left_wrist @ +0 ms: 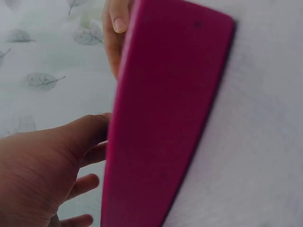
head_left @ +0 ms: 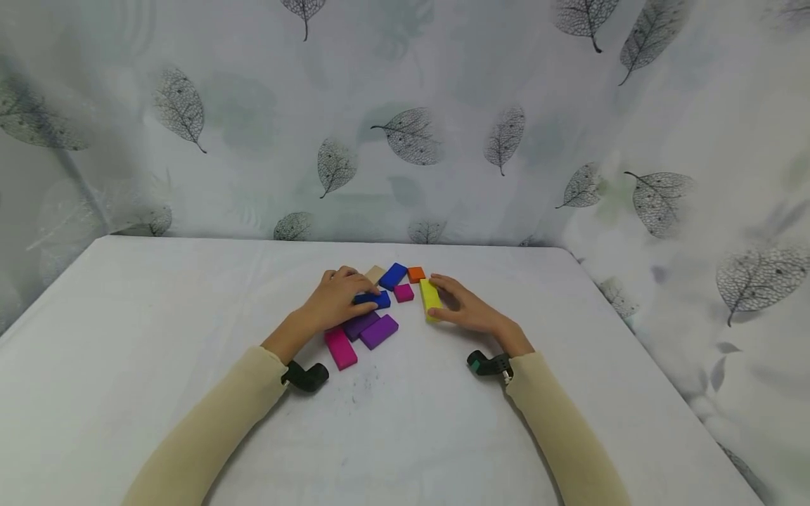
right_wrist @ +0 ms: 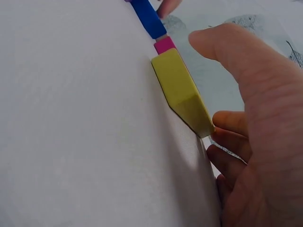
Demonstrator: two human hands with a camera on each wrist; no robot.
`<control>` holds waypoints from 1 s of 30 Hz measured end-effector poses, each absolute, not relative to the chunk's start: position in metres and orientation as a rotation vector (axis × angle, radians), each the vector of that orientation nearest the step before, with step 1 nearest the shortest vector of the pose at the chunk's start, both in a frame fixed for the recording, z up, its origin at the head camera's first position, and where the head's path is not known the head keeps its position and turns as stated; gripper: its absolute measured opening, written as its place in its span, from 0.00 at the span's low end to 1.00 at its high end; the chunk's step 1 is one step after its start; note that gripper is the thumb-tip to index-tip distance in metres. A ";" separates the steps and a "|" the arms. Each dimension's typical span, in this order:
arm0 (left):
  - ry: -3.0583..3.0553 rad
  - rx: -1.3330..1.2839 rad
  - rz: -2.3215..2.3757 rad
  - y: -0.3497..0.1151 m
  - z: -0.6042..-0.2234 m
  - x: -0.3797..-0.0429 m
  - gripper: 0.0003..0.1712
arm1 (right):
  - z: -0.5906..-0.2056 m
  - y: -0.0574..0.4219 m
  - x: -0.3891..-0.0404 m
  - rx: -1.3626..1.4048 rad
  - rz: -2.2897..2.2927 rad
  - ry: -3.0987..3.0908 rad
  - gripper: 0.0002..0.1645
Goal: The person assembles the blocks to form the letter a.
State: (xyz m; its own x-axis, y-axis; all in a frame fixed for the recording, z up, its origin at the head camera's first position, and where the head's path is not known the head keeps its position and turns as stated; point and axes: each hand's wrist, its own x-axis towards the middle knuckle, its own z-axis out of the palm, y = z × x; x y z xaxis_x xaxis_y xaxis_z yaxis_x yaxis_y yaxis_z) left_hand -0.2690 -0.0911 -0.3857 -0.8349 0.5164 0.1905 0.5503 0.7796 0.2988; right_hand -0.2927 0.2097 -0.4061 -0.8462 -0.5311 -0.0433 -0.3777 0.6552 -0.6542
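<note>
Both hands are placed over blocks on the white table (head_left: 405, 443). By the left hand (head_left: 337, 299), a blue block (head_left: 384, 300) seems pinched between thumb and forefinger; the right hand (head_left: 471, 309) is spread wide, its thumb and fingers bracketing a yellow block (head_left: 428, 292), though firm contact cannot be told. Nearest, a long pink block (head_left: 341, 348) is seen, then two purple blocks (head_left: 380, 332). Since the left side is crowded, the blue block is best guided by light fingertips, without its neighbours being nudged; the yellow one is best steadied at both ends. Between them a small pink block (head_left: 403, 293) is set; farther back, a second blue block (head_left: 394, 276), an orange block (head_left: 416, 275) and a tan block (head_left: 375, 273) are grouped.
</note>
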 end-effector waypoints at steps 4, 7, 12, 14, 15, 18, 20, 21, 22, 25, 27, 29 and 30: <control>-2.927 -0.853 -0.537 -0.089 -0.386 -0.269 0.21 | -0.408 0.211 -0.293 -0.741 -1.000 2.606 0.50; -2.969 -0.846 -0.569 -0.087 -0.384 -0.269 0.22 | -0.410 0.211 -0.292 -0.746 -1.016 2.588 0.50; -3.043 -0.801 -0.605 -0.081 -0.380 -0.270 0.23 | -0.411 0.212 -0.292 -0.748 -1.039 2.577 0.50; -3.059 -0.783 -0.633 -0.080 -0.379 -0.271 0.23 | -0.411 0.212 -0.293 -0.743 -1.045 2.581 0.50; -3.061 -0.780 -0.646 -0.079 -0.378 -0.271 0.23 | -0.412 0.212 -0.293 -0.738 -1.048 2.584 0.51; -3.058 -0.789 -0.668 -0.078 -0.377 -0.272 0.24 | -0.412 0.213 -0.295 -0.720 -1.051 2.594 0.51; -3.051 -0.809 -0.649 -0.077 -0.377 -0.273 0.24 | -0.412 0.214 -0.295 -0.711 -1.056 2.596 0.51; -3.046 -0.820 -0.631 -0.077 -0.378 -0.273 0.24 | -0.412 0.215 -0.295 -0.706 -1.059 2.596 0.51; -3.040 -0.830 -0.614 -0.076 -0.378 -0.273 0.24 | -0.412 0.215 -0.295 -0.704 -1.064 2.595 0.51; -3.003 -0.866 -0.556 -0.075 -0.378 -0.274 0.23 | -0.410 0.215 -0.294 -0.704 -1.082 2.594 0.50; -2.980 -0.881 -0.531 -0.073 -0.377 -0.274 0.23 | -0.408 0.215 -0.293 -0.703 -1.090 2.594 0.50; -2.957 -0.901 -0.519 -0.071 -0.376 -0.274 0.23 | -0.407 0.216 -0.293 -0.698 -1.095 2.595 0.50; -2.949 -0.909 -0.518 -0.070 -0.375 -0.274 0.23 | -0.407 0.216 -0.293 -0.695 -1.096 2.594 0.50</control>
State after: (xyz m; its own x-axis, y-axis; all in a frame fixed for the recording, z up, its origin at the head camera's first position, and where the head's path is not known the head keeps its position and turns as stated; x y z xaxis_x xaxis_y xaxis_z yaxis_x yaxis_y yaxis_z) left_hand -0.2738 -0.0704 -0.3747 -0.8311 0.5456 0.1079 0.5497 0.7764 0.3082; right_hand -0.2926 0.2162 -0.4071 -0.8581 -0.5123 -0.0350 -0.3321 0.6056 -0.7232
